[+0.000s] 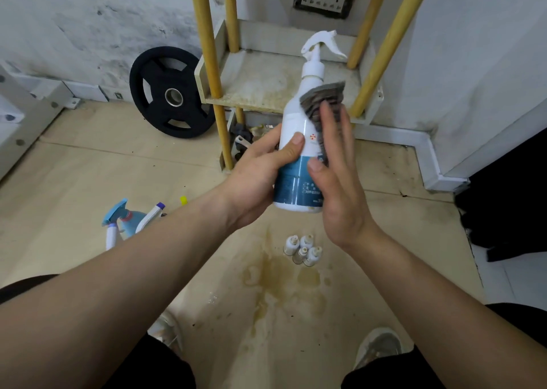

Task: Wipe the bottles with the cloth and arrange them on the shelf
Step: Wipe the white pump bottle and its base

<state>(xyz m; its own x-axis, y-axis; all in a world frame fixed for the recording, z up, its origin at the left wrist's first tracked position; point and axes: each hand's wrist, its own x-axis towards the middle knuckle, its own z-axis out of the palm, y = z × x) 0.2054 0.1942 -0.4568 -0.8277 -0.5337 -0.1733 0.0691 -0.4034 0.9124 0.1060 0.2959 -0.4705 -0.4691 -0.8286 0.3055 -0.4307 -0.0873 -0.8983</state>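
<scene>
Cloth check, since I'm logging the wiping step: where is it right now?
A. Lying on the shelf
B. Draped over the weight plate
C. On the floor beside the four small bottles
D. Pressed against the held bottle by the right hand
D: the right hand presses the cloth with straight fingers against the bottle, which the left hand grips.

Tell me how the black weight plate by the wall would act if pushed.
The weight plate looks thick with a metal hub, so probably heavy. It stands on its round edge, leaning on the wall, so it might roll sideways or slide flat.
</scene>
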